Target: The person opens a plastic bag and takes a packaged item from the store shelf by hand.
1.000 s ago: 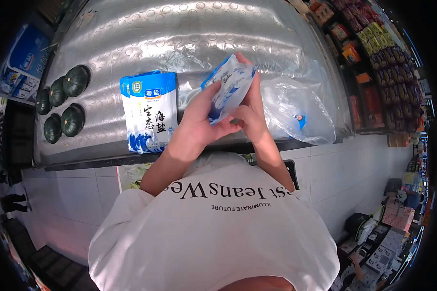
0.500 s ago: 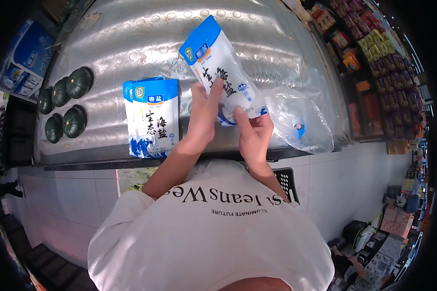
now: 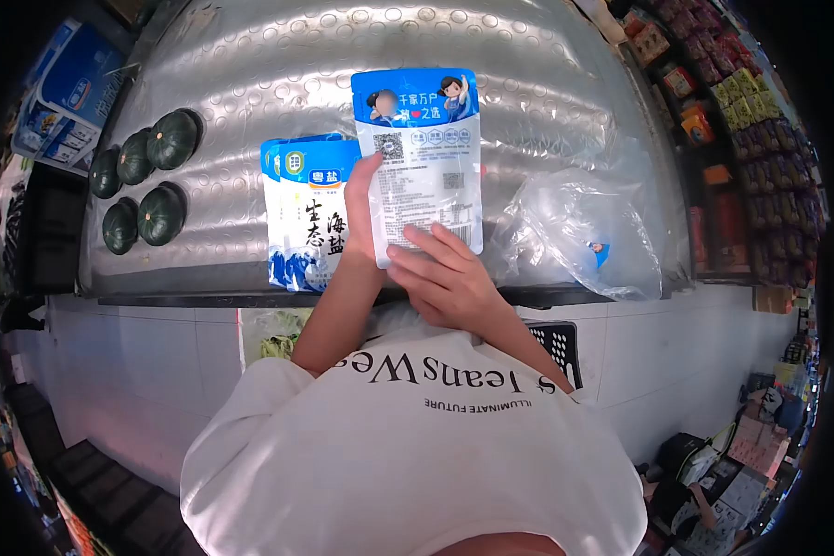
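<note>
A blue and white salt pouch (image 3: pixel 426 171) is held up in front of me, its printed back with QR codes facing me. My left hand (image 3: pixel 364 218) grips its left edge, with the fingers mostly hidden behind it. Across the lower front lie the fingers of my right hand (image 3: pixel 440 278), slightly apart and touching the pouch. Just left of it, salt pouches (image 3: pixel 310 208) lie overlapped on the metallic padded surface (image 3: pixel 250 56), front side up. To the right rests a crumpled clear plastic bag (image 3: pixel 574 232) with a small blue printed piece showing.
Several dark green squashes (image 3: pixel 162 215) sit at the left. A blue box (image 3: pixel 74 74) stands beyond them. Shelves with packaged goods (image 3: pixel 760 139) line the right. A dark edge runs along the near side, with a black crate (image 3: pixel 556 345) and leafy greens (image 3: pixel 283 334) below.
The held pouch has turned from its front to its back and now stands upright. My right hand has shifted from its lower corner to lie across its lower face.
</note>
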Tool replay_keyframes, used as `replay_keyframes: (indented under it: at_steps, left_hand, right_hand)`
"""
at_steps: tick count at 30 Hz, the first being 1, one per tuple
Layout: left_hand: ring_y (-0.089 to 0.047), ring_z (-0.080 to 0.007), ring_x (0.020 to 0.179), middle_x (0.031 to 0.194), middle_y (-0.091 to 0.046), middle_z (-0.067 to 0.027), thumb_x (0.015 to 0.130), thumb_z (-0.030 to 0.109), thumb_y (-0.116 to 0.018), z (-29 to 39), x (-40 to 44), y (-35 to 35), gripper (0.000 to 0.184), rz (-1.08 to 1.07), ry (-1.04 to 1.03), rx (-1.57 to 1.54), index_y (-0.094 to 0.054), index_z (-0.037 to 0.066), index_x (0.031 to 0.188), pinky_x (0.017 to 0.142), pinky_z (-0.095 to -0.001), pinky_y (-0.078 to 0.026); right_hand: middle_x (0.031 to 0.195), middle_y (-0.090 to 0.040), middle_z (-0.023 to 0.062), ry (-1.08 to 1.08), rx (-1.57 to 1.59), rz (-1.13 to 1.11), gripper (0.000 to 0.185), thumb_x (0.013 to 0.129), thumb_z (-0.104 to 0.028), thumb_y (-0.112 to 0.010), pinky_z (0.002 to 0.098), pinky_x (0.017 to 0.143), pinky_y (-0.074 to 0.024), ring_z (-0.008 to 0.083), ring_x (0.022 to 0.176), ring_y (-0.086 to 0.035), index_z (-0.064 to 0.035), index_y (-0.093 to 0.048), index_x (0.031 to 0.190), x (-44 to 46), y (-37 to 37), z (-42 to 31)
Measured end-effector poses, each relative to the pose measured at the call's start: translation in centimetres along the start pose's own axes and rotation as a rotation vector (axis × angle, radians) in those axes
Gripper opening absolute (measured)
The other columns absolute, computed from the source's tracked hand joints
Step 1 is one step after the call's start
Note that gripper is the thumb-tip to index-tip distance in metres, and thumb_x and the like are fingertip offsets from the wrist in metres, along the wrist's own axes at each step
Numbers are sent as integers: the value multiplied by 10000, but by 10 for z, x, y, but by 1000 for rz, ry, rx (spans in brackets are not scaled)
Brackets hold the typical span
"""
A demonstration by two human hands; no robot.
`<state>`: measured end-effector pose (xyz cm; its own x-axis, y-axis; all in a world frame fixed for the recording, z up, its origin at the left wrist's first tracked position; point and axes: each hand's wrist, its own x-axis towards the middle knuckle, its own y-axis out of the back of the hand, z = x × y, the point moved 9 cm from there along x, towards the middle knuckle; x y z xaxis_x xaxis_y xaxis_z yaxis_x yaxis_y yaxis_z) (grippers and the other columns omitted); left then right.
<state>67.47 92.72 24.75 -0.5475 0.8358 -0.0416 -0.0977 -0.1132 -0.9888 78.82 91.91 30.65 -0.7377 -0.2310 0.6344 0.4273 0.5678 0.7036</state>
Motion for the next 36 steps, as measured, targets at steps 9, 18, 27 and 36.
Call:
replay_keyframes:
  at_steps: [9,18,27,36]
  left_hand:
    - [-553,-300,986,1121,-551,-162,885,353,-426,9,-1,34,468,101,-126,57,-460,6,1197,854,-411,-446]
    - [-542,-292,997,1136,-539,-162,882,365,-436,-2,2,42,480,54,-42,-21,-455,5,1200,864,-407,-438]
    - [-537,-292,1005,1137,-537,-158,881,363,-435,0,-3,43,481,73,-39,-30,-454,5,1202,873,-396,-429]
    - [-531,-306,1020,1151,-530,-170,884,370,-421,-5,-1,36,492,2,10,-117,-448,2,1210,886,-410,-424]
  right_hand:
    - [1292,-381,261,-451,287,223,525,805,-149,-546,409,1006,-276,382,1210,-371,32,-376,1267,-34,-3,79]
    - [1283,-376,286,-572,474,177,549,845,-152,-503,376,972,-323,388,1184,-404,76,-301,1302,-43,-11,83]
    - [1203,-454,286,-516,438,206,545,823,-121,-536,369,902,-393,376,1088,-495,87,-329,1282,-39,-7,81]
    - [1149,-499,273,-503,399,237,543,800,-106,-563,360,861,-424,349,1032,-539,83,-360,1267,-40,-5,81]
